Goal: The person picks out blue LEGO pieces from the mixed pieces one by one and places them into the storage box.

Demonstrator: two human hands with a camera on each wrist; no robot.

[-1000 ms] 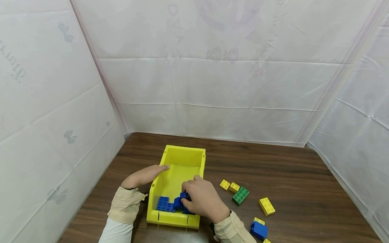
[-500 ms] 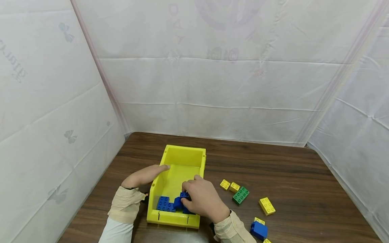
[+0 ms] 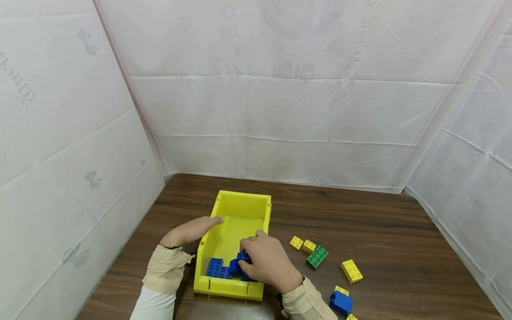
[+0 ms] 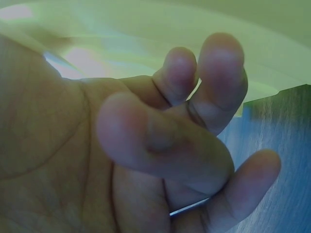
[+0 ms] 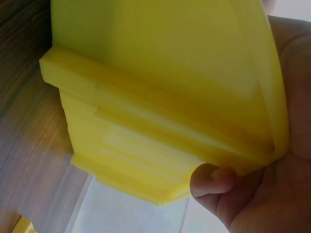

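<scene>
My left hand rests open-fingered along the open-topped yellow plastic bin's nine o'clock wall, bracing it, while my right hand pinches a blue studded plastic brick inside its near end.

A big yellow bin fills most of this view. We see its outer wall and thick rim from very close. The right hand is at the bottom right, its palm against the bin's edge. One fingertip curls just under the rim. Brown wooden table shows on the left
</scene>
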